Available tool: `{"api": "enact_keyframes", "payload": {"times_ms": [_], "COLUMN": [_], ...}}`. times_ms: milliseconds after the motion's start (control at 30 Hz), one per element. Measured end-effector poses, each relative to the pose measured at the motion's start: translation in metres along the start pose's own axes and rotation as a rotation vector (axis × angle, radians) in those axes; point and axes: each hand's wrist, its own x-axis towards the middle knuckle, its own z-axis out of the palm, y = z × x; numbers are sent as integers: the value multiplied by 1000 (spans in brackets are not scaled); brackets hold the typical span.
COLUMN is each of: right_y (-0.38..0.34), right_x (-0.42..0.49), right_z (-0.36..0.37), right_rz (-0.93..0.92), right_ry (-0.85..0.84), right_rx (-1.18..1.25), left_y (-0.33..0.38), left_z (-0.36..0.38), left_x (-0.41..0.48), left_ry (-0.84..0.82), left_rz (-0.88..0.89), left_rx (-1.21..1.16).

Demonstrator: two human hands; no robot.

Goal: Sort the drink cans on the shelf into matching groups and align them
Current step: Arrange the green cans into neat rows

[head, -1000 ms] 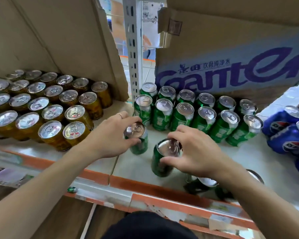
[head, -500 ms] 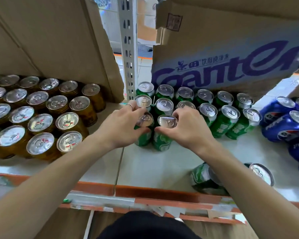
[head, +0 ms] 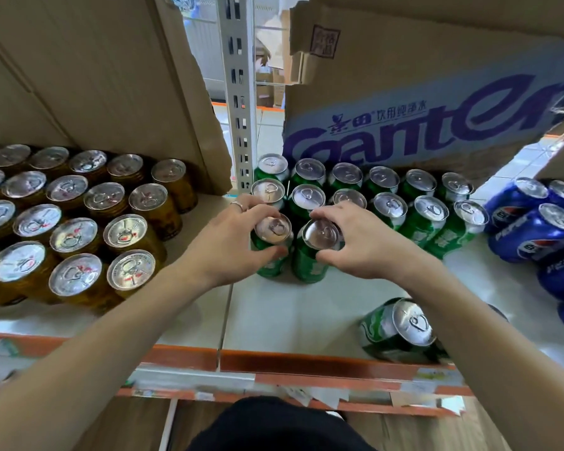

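My left hand (head: 232, 239) grips the rim of a green can (head: 272, 247) standing on the white shelf (head: 290, 317). Beside it my right hand (head: 358, 242) grips the top of a second green can (head: 311, 255). Both cans stand upright, side by side, just in front of two rows of green cans (head: 388, 196) at the back. Another green can (head: 396, 330) stands near the front edge on the right, partly behind my right forearm. Gold cans (head: 75, 216) fill the left side and blue cans (head: 541, 222) lie at the right.
A cardboard box with purple lettering (head: 437, 125) overhangs the green cans. A plain cardboard sheet (head: 95, 76) leans behind the gold cans. A perforated metal upright (head: 238, 92) stands between them. An orange rail (head: 306, 362) runs along the shelf's front.
Both hands have carried their green cans from the front of the shelf back to the green rows and set them side by side. The camera has moved closer.
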Motion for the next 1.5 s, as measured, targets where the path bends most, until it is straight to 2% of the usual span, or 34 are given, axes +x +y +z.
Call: {"api": "enact_keyframes", "payload": {"times_ms": [133,233,367,533,667,733,800,867,933,1067,1133,1267,1400,1500], "right_y": [-10,-16,-11,-13,1,16,34,58,84,119,128,131,136,137], "right_x": [-4,-6,-4,5,-8,-24,-45,-73,-103,-142,-152,-161,-161,-153], "right_z": [12,13,8,14,11,1,-14,-30,-45,-51,-43,-35,-34,-34], "right_rz": [117,30,-58,13,-24,-19,-19,-11,20,143,177,237,184,142], "right_ry": [124,143,111,176,186,237,271,246,158,-140,-201,-78,53,107], "right_rx": [-129,-197,-185,-100,-41,-5,24,44,40,-53,-135,-327,-181,-139], "left_y": [8,7,-1,-3,14,34,60,87,110,136,145,157,159,158], "left_z": [11,10,4,-1,0,6,13,25,41,71,81,87,72,66], "left_x": [-8,-10,-10,4,-1,-9,-15,-19,-19,-13,-10,-9,-4,0], "left_ry": [104,111,72,0,20,100,132,46,-108,-348,-410,-468,-615,-546], "left_rz": [-37,31,40,-20,-65,-20,107,256,352,379,374,378,309,274], "left_rx": [-11,-32,-20,-59,114,216,202,179,156,128,187,223,134,164]}}
